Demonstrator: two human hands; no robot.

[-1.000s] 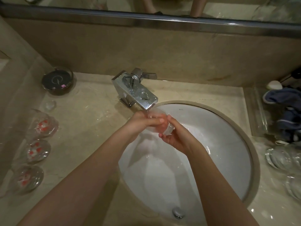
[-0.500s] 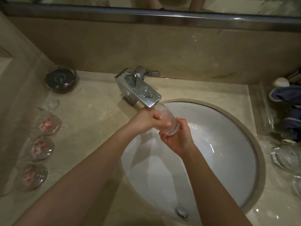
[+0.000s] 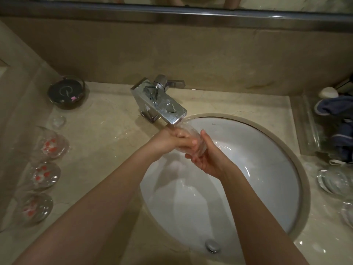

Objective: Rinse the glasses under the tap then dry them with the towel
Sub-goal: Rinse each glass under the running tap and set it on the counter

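A clear drinking glass point(image 3: 192, 133) is tilted with its mouth just under the spout of the chrome tap point(image 3: 162, 104), over the white sink point(image 3: 267, 169). My left hand point(image 3: 175, 140) grips the glass around its side. My right hand point(image 3: 206, 157) cups the base end from below and the right, fingers loosely around it. Three glasses with red marks point(image 3: 50, 145) point(image 3: 44, 175) point(image 3: 35, 207) stand in a row on the left counter. A dark blue towel point(image 3: 338, 129) lies at the far right.
A dark round dish point(image 3: 65, 91) sits at the back left of the beige counter. More clear glassware point(image 3: 334, 180) stands at the right edge, next to a clear tray point(image 3: 307, 127) holding the towel. The drain plug point(image 3: 212, 245) is at the sink's near side.
Both hands have shifted the glass slightly, turning it so its mouth lies closer under the spout. My right hand's fingers have opened more around the base.
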